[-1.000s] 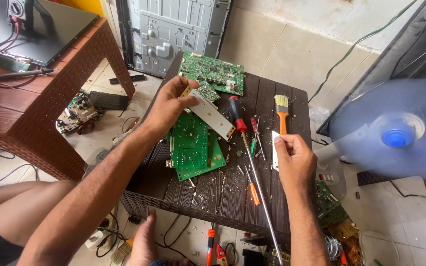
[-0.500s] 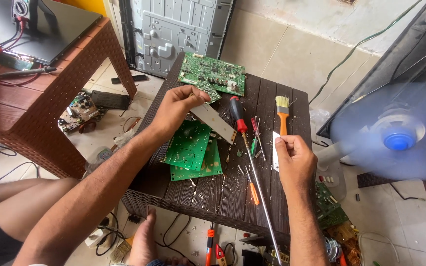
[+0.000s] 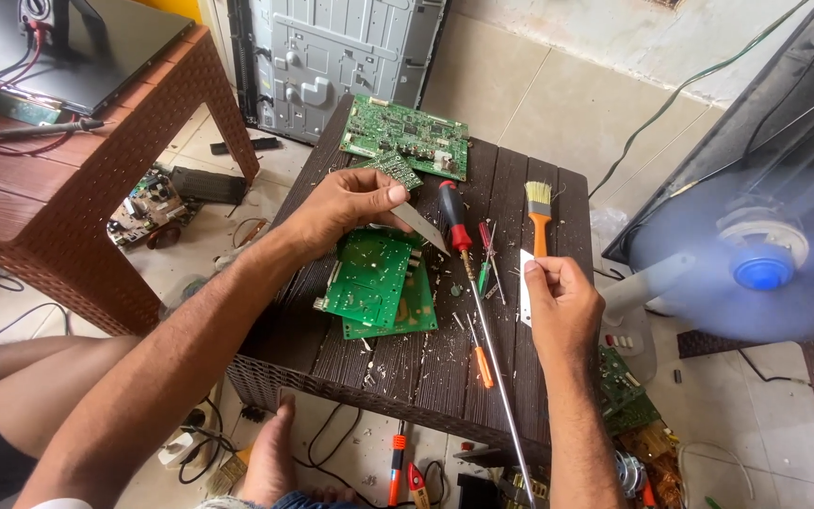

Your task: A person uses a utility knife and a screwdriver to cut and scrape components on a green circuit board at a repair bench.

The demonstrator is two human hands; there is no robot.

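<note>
**Two hands over a dark table strewn with circuit boards**

The left hand [image 3: 346, 209] is closed on a flat, pale grey metal strip [image 3: 420, 229], thumb on top, with the strip's pointed end jutting toward 4 o'clock. The hand hovers over a stack of two green printed circuit boards [image 3: 377, 286] lying near the middle of the dark brown slatted plastic table [image 3: 520, 188]; whether it touches them cannot be told.

The right hand [image 3: 562, 306], at about 4 o'clock from the left and well apart from it, pinches a small white flat piece [image 3: 526, 295] between thumb and fingers, held upright along its left edge.

Between the two hands lies a long screwdriver with a red-and-black handle [image 3: 453, 217], its thin metal shaft running toward 5 o'clock past the table's near edge. Just beside it sit a small red-and-green screwdriver [image 3: 486, 256] and, nearer the front edge, a short orange-handled tool [image 3: 480, 363]. An orange-handled paintbrush with pale bristles [image 3: 540, 220] lies at 12 o'clock from the right hand. A larger green circuit board [image 3: 407, 139] rests at the table's far edge, a smaller green board [image 3: 390, 169] just beside it. Pale shavings litter the tabletop. A blue-hubbed electric fan [image 3: 756, 269] spins at 3 o'clock, off the table.
</note>
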